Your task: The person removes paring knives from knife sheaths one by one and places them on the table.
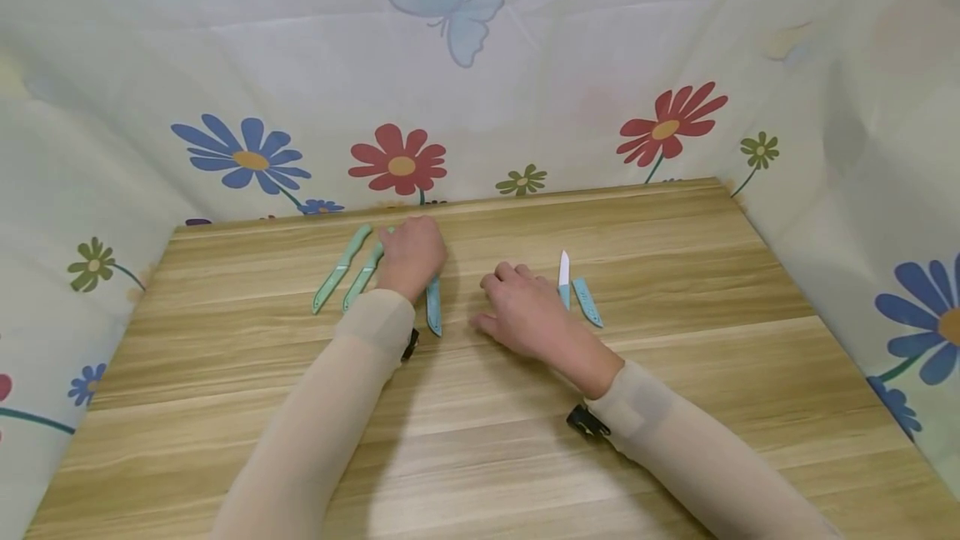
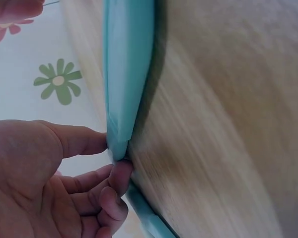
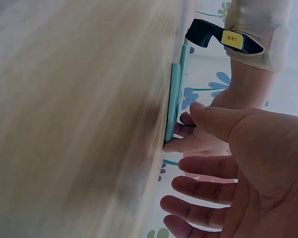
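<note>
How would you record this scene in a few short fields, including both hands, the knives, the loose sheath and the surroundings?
Left hand: pinches one end of the sheathed blue knife
Right hand: holds nothing, fingers spread
Outer green knife: sheathed, farthest left
Inner green knife: sheathed, handle partly behind the left hand
Bare knife: white blade pointing away from the person, blue handle partly hidden
Loose sheath: blue, just right of the bare knife
Table: wood-grain top
Backdrop: white, printed flowers and butterfly
</note>
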`<state>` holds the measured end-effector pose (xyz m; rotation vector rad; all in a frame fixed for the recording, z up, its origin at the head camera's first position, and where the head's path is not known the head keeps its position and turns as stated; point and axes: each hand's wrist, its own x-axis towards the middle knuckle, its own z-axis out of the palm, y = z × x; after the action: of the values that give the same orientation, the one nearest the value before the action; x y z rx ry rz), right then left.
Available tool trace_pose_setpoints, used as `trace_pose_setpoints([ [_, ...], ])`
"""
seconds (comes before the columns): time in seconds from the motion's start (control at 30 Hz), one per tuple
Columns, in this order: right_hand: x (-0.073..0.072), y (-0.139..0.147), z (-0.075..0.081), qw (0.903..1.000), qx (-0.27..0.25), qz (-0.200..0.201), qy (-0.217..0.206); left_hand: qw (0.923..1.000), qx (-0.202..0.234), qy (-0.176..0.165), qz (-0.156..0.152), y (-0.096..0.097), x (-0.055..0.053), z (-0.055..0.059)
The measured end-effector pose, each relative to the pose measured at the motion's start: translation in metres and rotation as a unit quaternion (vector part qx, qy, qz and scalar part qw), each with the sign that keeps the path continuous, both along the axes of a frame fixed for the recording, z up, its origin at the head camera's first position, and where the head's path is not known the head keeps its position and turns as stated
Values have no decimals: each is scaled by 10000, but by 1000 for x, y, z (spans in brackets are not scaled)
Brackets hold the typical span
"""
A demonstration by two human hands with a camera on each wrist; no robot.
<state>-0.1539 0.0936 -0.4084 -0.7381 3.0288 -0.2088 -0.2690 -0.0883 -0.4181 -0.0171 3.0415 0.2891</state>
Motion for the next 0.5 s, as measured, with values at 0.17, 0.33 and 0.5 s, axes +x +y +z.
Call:
trace_pose_setpoints([
  [0.17, -1, -6, 2, 9998, 71, -53, -161, 9997, 124, -131, 149, 1, 1, 1],
  [0.33, -3, -15, 2, 9990, 237, -69, -360, 9993, 179, -235, 245, 3, 3, 3],
  [0.5, -5, -28, -3, 9984, 376, -70, -409, 9986, 145, -393, 334, 5, 1, 4],
])
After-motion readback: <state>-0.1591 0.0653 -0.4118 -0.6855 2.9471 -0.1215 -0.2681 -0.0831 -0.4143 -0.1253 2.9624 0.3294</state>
